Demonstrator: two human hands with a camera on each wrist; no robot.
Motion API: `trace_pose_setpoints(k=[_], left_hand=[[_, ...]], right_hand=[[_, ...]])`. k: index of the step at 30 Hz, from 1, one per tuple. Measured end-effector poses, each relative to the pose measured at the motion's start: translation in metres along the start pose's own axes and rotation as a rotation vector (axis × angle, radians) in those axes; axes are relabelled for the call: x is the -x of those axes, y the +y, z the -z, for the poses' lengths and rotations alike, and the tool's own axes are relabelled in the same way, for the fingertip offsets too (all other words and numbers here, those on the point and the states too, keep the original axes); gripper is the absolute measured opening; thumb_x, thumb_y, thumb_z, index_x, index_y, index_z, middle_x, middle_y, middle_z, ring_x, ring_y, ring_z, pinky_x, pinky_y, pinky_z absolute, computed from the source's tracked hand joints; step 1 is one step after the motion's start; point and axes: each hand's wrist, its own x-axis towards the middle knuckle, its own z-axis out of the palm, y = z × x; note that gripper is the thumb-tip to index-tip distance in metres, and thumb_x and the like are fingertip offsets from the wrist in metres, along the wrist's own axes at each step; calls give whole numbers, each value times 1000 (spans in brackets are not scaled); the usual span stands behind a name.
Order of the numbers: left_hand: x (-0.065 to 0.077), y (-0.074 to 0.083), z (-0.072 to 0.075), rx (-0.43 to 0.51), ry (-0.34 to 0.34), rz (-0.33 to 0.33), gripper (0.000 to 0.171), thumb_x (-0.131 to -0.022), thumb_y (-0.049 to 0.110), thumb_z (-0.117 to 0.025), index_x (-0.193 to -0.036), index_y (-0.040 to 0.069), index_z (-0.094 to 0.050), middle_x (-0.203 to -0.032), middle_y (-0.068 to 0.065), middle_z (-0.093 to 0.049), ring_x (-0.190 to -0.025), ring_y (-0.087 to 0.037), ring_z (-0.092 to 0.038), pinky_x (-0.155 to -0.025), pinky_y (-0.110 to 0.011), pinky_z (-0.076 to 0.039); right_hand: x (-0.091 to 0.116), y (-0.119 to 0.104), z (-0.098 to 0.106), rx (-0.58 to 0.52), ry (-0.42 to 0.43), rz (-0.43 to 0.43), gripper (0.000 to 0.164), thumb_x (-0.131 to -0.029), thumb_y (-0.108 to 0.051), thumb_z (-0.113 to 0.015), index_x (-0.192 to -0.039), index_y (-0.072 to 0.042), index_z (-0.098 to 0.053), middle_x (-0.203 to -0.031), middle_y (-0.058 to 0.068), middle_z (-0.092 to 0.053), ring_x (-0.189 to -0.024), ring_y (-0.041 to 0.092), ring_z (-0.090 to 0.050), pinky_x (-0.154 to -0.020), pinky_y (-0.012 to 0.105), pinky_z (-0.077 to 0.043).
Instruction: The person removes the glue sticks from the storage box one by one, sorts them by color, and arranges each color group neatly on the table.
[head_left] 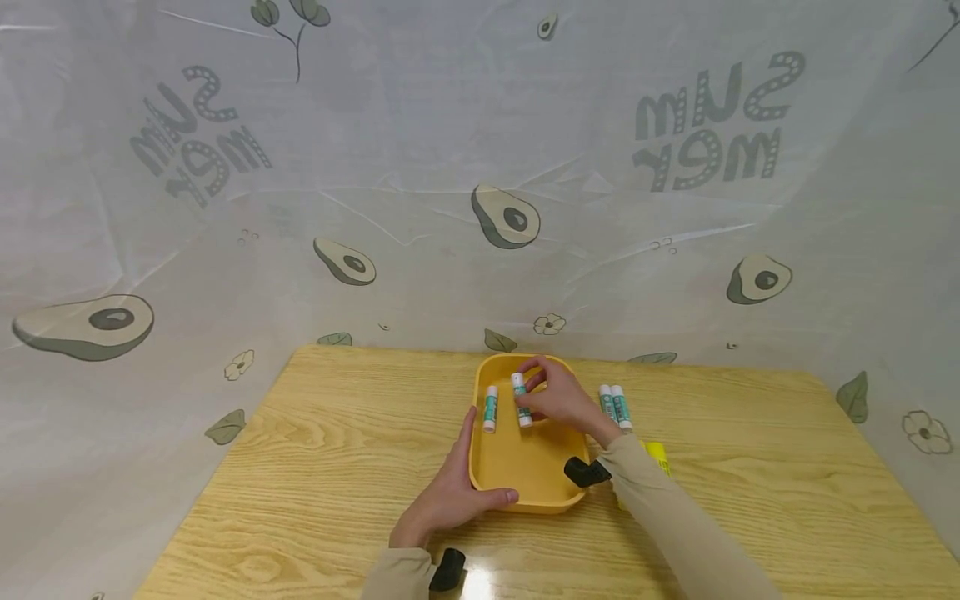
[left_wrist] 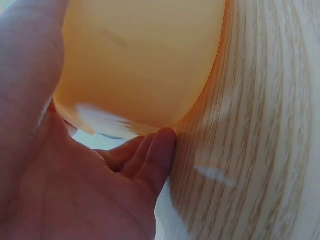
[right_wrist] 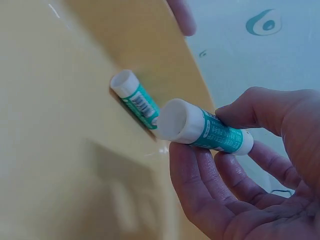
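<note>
A yellow-orange tray [head_left: 517, 467] sits on the wooden table. My left hand [head_left: 453, 492] grips its near left corner, the thumb along the front rim and the fingers against the outer left side; in the left wrist view the fingers [left_wrist: 159, 155] touch the tray wall [left_wrist: 145, 65]. Over the tray's far half, my right hand [head_left: 558, 396] pinches a white glue stick with a green label [right_wrist: 215, 131] between thumb and fingers, tilted above the tray floor. A matching glue stick [head_left: 491, 408] lies inside the tray near its left wall.
Two more glue sticks [head_left: 615, 404] lie side by side on the table [head_left: 750, 467], right of the tray. A bright yellow object [head_left: 657, 454] is partly hidden behind the right sleeve [head_left: 675, 517]. A printed curtain [head_left: 420, 167] hangs behind the table's back edge.
</note>
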Motion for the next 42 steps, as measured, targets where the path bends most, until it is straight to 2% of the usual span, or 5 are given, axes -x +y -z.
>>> trace_pose_setpoints(k=[10,21,26,35,42], left_hand=[[1,1,-2,5,0,-15,126,-83,38,-86,-165,31,9,-172,-11,-12,-151,-34,-31,-125,-62,-18],[2,2,-2,-4,-2,-11,125,-83,41,-85,-165,32,9,-172,-12,-11,-151,-33,-32,-125,-61,-21],[2,4,-1,-17,-7,-20,126,-83,42,-85,-165,30,9,-172,-13,-11,-148,-32,-34,-124,-60,-23],[3,4,0,-136,31,1,126,-79,56,-83,-165,32,6,-168,-18,-16,-145,-36,-37,-118,-64,-32],[1,10,-1,-199,55,35,124,-79,62,-80,-165,36,5,-166,-20,-19,-143,-42,-40,-114,-66,-36]], right_hand=[[20,-3,18,-53,-2,57,47,-90,-10,-75,-132,-5,-55,-110,18,-59,-81,22,-68,-77,48,-63],[38,4,37,-88,32,51,49,-93,-12,-73,-137,-6,-52,-118,21,-59,-89,23,-69,-78,47,-64],[44,7,47,-94,51,67,51,-93,-10,-73,-138,-4,-51,-122,24,-58,-92,24,-68,-75,40,-64],[57,13,64,-150,60,70,56,-93,-11,-73,-143,-2,-48,-128,27,-54,-99,26,-68,-77,40,-64],[65,22,78,-105,96,51,59,-94,-16,-74,-146,-4,-46,-128,26,-56,-96,24,-70,-78,42,-64]])
